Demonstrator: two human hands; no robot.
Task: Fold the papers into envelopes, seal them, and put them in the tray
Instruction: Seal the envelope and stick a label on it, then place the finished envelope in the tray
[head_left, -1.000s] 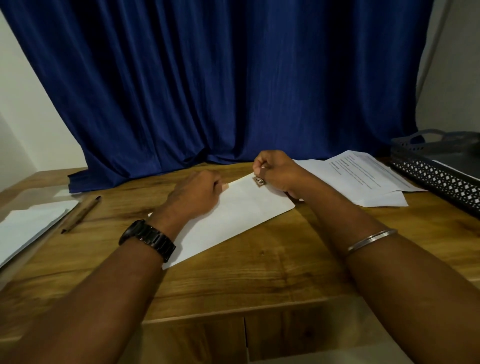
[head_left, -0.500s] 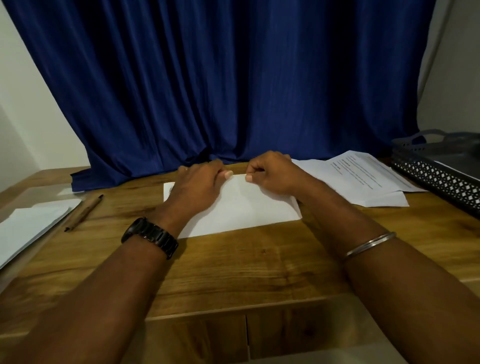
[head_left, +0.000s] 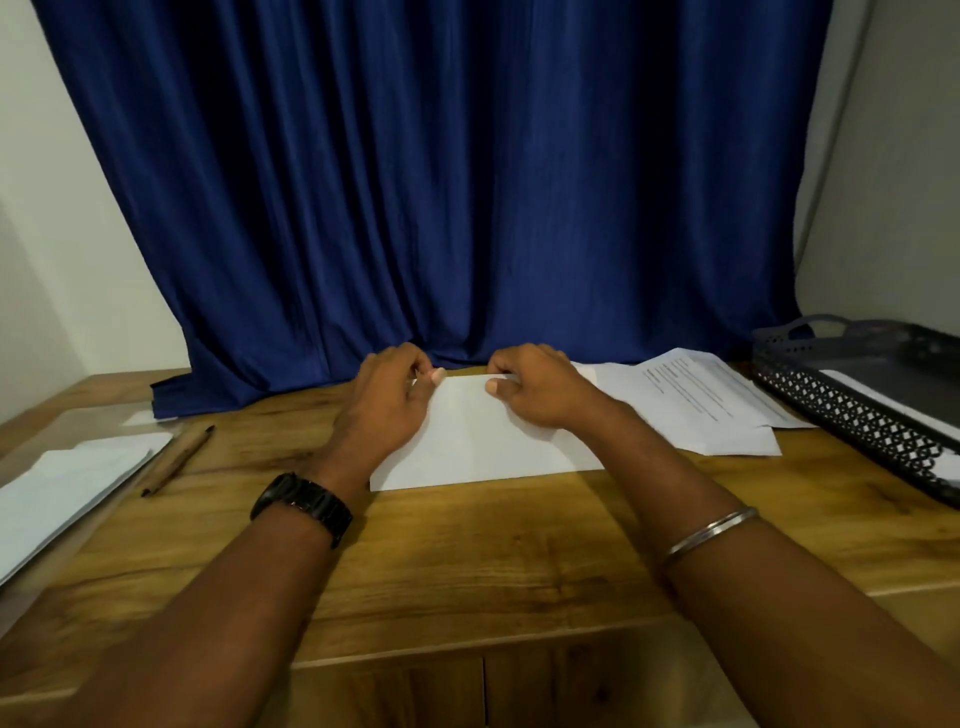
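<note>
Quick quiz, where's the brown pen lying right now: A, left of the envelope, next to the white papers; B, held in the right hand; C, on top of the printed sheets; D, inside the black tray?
A: the pen lies left of the envelope, beside the white papers and well away from the tray.

white envelope (head_left: 483, 441) flat on desk, printed papers (head_left: 696, 400) right, black tray (head_left: 852, 421) beyond

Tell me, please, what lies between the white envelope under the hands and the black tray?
In the head view, a loose pile of white papers, the top sheet printed, lies between the envelope and the tray.
</note>
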